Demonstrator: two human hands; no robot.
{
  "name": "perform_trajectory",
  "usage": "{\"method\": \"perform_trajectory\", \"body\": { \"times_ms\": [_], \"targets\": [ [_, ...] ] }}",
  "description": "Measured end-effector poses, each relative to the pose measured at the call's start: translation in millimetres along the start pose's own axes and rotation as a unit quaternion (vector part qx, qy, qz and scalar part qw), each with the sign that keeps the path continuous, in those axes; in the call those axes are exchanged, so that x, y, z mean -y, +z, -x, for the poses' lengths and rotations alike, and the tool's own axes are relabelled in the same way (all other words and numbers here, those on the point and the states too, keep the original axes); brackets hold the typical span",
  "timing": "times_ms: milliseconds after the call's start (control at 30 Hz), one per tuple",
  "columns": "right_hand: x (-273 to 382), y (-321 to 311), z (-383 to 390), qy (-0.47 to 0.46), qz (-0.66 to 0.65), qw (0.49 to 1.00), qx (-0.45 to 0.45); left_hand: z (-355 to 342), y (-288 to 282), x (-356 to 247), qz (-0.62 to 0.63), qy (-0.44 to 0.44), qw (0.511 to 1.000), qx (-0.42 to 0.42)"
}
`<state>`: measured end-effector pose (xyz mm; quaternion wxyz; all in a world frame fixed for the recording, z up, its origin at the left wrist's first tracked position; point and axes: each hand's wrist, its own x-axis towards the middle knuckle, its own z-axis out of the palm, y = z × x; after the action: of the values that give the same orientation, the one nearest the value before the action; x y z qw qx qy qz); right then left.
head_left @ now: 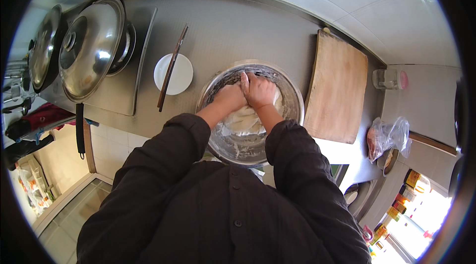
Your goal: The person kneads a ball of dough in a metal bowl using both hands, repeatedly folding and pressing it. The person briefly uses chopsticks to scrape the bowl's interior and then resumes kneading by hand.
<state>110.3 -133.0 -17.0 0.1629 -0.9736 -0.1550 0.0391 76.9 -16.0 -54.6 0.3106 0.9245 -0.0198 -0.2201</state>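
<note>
Both hands, left hand (230,96) and right hand (259,90), press together into the pale dough (243,120) in the steel bowl (292,96), mid-knead; folding it over seems due next

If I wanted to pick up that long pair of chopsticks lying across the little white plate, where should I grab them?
Pinch the chopsticks near the end toward the wall, coming from above. They bridge the white plate, so the plate's rim lifts them there, leaving room underneath for fingers.
</note>
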Motion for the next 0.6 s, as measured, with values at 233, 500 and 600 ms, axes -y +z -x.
{"method": "perform_trajectory", "body": {
  "times_ms": [233, 500, 600],
  "targets": [
    [-67.7, -41.8, 19.7, 0.144, -0.115, 0.966, 0.184, 89.0, -15.4, -43.2, 0.120, 0.005, 0.987, -0.103],
    [-16.9, -86.3, 77.7, 0.176, -0.221, 0.958, 0.052, 125.8, -6.1, -55.2, 0.298, 0.069, 0.952, -0.034],
    [30.2, -77.5, 111.0, -0.021, -0.056, 0.993, -0.104, 144.6, 12.2, -48.8, 0.176, 0.122, 0.972, -0.100]
  ]
}}
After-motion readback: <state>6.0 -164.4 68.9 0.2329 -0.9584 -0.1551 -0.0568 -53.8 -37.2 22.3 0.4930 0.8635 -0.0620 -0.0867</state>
